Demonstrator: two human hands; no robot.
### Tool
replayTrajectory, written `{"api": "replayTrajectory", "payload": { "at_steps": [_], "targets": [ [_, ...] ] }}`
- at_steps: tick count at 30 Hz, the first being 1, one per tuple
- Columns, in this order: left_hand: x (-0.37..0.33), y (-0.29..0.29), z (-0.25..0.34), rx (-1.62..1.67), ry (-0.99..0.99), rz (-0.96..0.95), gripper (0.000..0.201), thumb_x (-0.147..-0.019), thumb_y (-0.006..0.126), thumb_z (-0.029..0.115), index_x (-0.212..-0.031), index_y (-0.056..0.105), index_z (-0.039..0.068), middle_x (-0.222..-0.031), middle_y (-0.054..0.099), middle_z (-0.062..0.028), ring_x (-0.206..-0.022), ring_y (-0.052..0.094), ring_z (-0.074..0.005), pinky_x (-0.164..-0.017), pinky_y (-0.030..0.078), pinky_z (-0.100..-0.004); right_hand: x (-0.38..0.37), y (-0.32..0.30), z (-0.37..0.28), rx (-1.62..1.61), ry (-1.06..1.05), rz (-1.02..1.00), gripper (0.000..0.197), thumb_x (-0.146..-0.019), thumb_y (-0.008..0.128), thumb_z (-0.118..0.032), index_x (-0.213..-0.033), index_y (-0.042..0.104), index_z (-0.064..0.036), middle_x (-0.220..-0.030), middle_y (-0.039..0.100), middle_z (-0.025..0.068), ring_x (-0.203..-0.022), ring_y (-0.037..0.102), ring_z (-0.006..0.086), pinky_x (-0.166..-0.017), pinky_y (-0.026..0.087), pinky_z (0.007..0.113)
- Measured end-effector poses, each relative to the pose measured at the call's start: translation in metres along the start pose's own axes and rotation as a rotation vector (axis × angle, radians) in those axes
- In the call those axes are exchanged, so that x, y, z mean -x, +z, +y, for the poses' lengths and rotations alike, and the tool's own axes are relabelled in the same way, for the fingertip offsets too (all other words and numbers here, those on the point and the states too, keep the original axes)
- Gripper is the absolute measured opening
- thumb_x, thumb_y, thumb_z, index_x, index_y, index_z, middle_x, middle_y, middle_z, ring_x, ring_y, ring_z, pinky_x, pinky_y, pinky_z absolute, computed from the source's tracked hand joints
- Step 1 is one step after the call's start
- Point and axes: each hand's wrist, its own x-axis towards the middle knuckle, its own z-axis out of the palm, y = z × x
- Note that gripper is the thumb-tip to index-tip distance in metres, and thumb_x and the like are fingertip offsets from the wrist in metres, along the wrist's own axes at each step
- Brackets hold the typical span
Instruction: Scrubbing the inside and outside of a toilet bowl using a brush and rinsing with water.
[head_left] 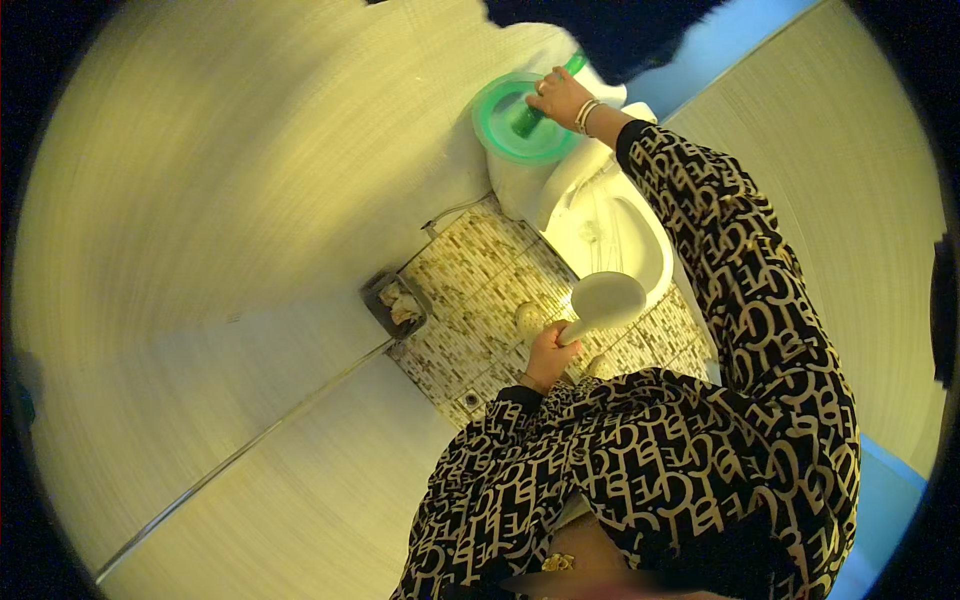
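Observation:
My right hand [562, 95] reaches far forward, its fingers closed around a green, long object [524, 122]. One end of that object points into a round green-rimmed basin [490, 132], and the other sticks out past my knuckles; its exact kind I cannot make out. Nearer to me, my left hand [550, 358] grips the handle of a white dipper [608, 298]. The dipper's round cup hangs over the near edge of a white toilet bowl [662, 255]. Whether the cup holds anything cannot be seen.
The basin sits at the far end beside the toilet. A dark bin [372, 300] with crumpled paper stands against the left wall. Mosaic-patterned floor tiles [470, 260] and a floor drain [471, 398] lie between. Pale walls stand close on both sides.

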Motion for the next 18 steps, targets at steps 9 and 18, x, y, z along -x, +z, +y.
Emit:
{"api": "replayTrajectory", "payload": {
  "at_steps": [9,18],
  "targets": [
    [-0.016,-0.016,0.053,-0.004,0.223,0.166,0.023,-0.083,0.066,0.013,-0.103,0.061,0.005,-0.085,0.059,-0.0060,-0.076,0.056,-0.0166,-0.065,0.047,-0.0351,0.151,0.004,0.003,-0.888,0.807,0.523,0.051,-0.083,0.064,-0.042,-0.114,0.056,-0.0025,-0.092,0.066,0.0214,-0.083,0.064,0.0352,-0.073,0.051,0.039],
    [-0.042,0.033,0.110,-0.162,0.318,0.241,0.032,-0.083,0.069,0.013,-0.113,0.060,0.004,-0.096,0.065,-0.0087,-0.082,0.061,-0.0157,-0.070,0.050,-0.0323,0.196,0.098,-0.061,-1.136,0.800,0.626,0.038,-0.086,0.061,-0.027,-0.116,0.056,-0.0027,-0.099,0.064,0.0215,-0.085,0.064,0.0347,-0.073,0.051,0.040]
  ]
}}
